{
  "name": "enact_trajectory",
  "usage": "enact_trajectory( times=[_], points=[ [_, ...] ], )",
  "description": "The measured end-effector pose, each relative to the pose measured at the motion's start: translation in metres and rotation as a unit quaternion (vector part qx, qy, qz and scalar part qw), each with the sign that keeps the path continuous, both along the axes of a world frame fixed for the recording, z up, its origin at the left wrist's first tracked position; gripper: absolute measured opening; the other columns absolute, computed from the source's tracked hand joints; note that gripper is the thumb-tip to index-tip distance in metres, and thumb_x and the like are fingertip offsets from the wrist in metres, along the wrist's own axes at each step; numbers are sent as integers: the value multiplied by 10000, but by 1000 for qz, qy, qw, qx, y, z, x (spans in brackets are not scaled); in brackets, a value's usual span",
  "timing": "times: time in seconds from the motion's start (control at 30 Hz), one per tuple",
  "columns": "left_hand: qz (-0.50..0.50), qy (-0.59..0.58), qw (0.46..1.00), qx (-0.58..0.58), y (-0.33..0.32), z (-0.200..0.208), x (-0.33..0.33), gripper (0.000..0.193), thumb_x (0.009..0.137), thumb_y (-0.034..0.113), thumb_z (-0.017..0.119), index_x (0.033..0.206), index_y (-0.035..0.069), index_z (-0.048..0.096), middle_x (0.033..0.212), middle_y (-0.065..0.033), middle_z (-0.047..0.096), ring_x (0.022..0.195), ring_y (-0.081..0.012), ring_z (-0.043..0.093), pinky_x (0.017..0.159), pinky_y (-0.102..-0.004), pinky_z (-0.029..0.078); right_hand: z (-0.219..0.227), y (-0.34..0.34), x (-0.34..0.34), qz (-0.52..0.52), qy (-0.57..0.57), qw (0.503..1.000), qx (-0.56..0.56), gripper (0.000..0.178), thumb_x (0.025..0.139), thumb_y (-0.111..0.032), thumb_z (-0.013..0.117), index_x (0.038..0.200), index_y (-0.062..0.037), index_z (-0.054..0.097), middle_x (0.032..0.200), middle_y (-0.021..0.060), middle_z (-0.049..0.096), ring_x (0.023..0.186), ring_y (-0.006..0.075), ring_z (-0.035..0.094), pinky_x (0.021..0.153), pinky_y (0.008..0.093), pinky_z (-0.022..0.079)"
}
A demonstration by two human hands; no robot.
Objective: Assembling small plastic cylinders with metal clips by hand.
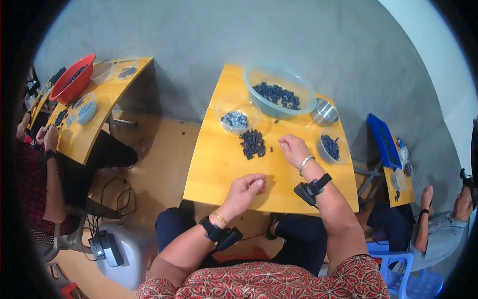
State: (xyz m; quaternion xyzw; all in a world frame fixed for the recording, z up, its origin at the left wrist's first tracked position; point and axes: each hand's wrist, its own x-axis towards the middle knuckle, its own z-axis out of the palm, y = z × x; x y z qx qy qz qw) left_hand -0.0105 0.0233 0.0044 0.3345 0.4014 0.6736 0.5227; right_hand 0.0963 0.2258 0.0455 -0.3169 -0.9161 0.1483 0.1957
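Observation:
My left hand (243, 192) is closed above the table's front edge, thumb pressed to curled fingers. My right hand (295, 149) is closed in a pinch over the right part of the table. Anything in either hand is too small or hidden to make out. Left of my right hand lies a pile of small dark cylindrical pieces (253, 144), with a single dark piece (271, 149) beside it. Behind the pile, a clear bowl (256, 115) contains small shiny metal parts (234, 120). A clear tub (342, 158) of dark pieces stands right of my right hand.
A pale blue basin (306, 107) with dark pieces stands at the back of the yellow table (211, 169), beside a round metal tin (324, 112). People sit at tables on both sides. The left table holds a red basin (82, 84); a blue tray (383, 142) is at the right.

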Motion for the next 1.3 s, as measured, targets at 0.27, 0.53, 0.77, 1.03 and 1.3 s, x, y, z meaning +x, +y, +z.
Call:
enact_trajectory(
  times=[0.27, 0.53, 0.77, 1.03, 1.3],
  points=[
    [-24, -4, 1000, 18, -8, -1, 0, 266, 890, 141, 499, 1094, -27, 531, 974, -68, 588, 874, -133, 563, 797, -271, 476, -8, 43, -37, -27, -161, 979, 120, 434, 710, 48, 478, 1141, 2, 478, 1093, 204, 517, 1028, 349, 477, 881, 379, 393],
    [-29, 6, 1000, 0, -5, -1, 0, 260, 890, 127, 495, 1093, -31, 529, 982, -76, 588, 886, -137, 564, 805, -274, 476, -7, 51, -58, -3, -302, 940, 161, 380, 708, 27, 483, 1088, 10, 497, 1039, 210, 506, 972, 345, 484, 869, 361, 400],
    [-65, -35, 997, 27, 0, -3, -6, 263, 891, 137, 495, 1091, -29, 531, 974, -83, 589, 884, -142, 566, 808, -282, 476, -7, 15, -45, 29, -262, 950, 165, 120, 735, -11, 505, 827, 5, 580, 955, 173, 544, 946, 312, 507, 818, 372, 432],
    [-77, -60, 995, 23, 2, -2, -5, 264, 897, 143, 481, 1092, -29, 527, 936, -87, 586, 854, -154, 571, 787, -283, 489, 5, -26, -7, 46, -49, 994, 87, 69, 764, -51, 525, 807, 3, 528, 767, 194, 550, 754, 356, 540, 696, 405, 446],
    [-107, -96, 988, -53, 0, 14, -9, 201, 882, 147, 512, 963, -26, 574, 800, -76, 596, 680, -129, 575, 622, -242, 500, 15, -124, 18, 110, 112, 985, -70, 104, 744, 0, 522, 843, -24, 500, 757, 171, 530, 693, 348, 534, 614, 383, 449]
  ],
)
